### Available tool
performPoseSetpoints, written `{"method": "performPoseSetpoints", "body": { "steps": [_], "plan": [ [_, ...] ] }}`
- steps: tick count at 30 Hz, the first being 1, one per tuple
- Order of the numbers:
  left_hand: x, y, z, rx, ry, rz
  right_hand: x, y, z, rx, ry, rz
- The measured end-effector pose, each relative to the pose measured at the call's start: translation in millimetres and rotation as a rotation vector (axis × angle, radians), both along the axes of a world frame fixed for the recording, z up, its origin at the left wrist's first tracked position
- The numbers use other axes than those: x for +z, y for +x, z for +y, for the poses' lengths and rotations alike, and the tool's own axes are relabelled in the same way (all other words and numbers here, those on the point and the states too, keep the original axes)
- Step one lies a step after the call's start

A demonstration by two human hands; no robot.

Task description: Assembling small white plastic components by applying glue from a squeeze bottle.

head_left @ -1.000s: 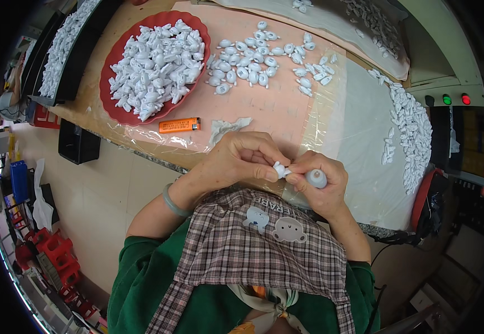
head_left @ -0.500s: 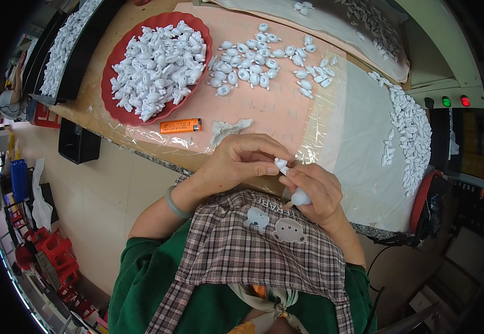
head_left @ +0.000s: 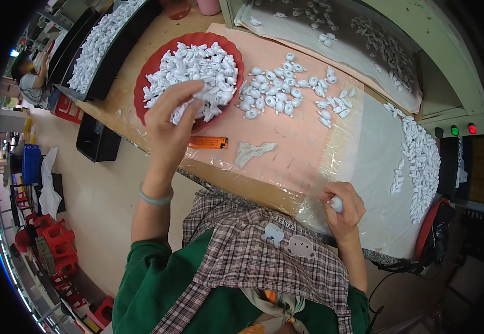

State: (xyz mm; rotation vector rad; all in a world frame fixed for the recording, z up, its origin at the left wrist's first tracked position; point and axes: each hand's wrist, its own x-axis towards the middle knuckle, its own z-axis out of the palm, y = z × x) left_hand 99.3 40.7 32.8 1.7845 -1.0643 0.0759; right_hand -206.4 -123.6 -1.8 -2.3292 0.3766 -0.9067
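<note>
My left hand (head_left: 169, 119) reaches over the near side of a scalloped red bowl (head_left: 140, 92) heaped with small white moulded pieces (head_left: 189, 64). Its thumb and forefinger are apart, with loose pieces showing behind and between them. Close to the bench's front edge, my right hand (head_left: 346, 209) is closed around a white, round-ended thing (head_left: 336, 205). Most of that thing is hidden by the fingers, so its kind is unclear. On the pink sheet, right of the bowl, lies a group of white egg-shaped pieces with dark oval marks (head_left: 269, 92).
An orange lighter (head_left: 211, 143) and a crumpled white cloth (head_left: 253, 153) lie before the bowl. More white pieces (head_left: 420, 161) form a long heap at right. A black tray of pieces (head_left: 89, 92) stands left. A green-framed machine (head_left: 459, 89) borders the far right.
My hands were together over the front edge, holding a small white piece. The left has moved up and left to the bowl; the right has shifted right. The view has shifted too.
</note>
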Motion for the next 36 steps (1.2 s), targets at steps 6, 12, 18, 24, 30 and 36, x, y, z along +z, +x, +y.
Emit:
{"method": "performPoseSetpoints", "body": {
  "steps": [6, 12, 18, 24, 30, 36],
  "plan": [
    [9, -3, -22, 0.167, 0.166, -0.561, -2, 0, 1, -0.022, 0.016, 0.021],
    [-43, -30, -50, -0.146, 0.175, -0.559, 2, 4, 2, 0.012, -0.021, 0.019],
    [-37, -40, -54, -0.117, 0.357, -0.719, -1, 2, 0, 0.019, -0.015, 0.022],
    [-36, -37, -54, -0.165, 0.359, -0.751, 1, 3, 1, 0.014, 0.038, 0.014],
    [-14, -66, -48, -0.35, 0.248, 0.042, 1, -2, 1, -0.034, 0.443, -0.005],
    [-36, -80, -48, -0.641, 0.005, 1.261, 1, 1, -6, 0.049, 0.873, -0.153]
  ]
}}
